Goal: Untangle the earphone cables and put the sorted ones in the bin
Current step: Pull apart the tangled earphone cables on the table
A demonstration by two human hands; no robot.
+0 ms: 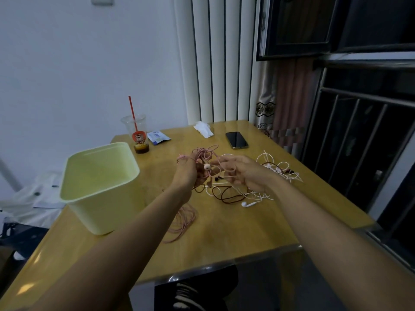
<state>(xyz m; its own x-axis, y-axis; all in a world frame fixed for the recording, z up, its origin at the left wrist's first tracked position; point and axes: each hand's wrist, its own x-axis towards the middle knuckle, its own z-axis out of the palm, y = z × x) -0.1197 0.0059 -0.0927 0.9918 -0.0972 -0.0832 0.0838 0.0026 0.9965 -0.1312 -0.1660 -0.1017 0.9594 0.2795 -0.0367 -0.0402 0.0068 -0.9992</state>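
Both my hands are raised over the middle of the wooden table [224,232]. My left hand [187,173] grips a tangled pink earphone cable [205,153], loops of which rise above the fingers. My right hand [244,172] pinches strands of the same pink cable. More of the pink cable [183,223] trails down onto the table under my left forearm. A dark red cable [224,194] and a white earphone cable [250,203] lie tangled below the hands. Another white and red tangle [279,168] lies to the right. The pale yellow bin [98,182] stands at the left.
At the back of the table are a plastic cup with a red straw [137,135], a small blue packet [158,136], a crumpled tissue [203,129] and a black phone [237,140]. A railing and window run along the right side.
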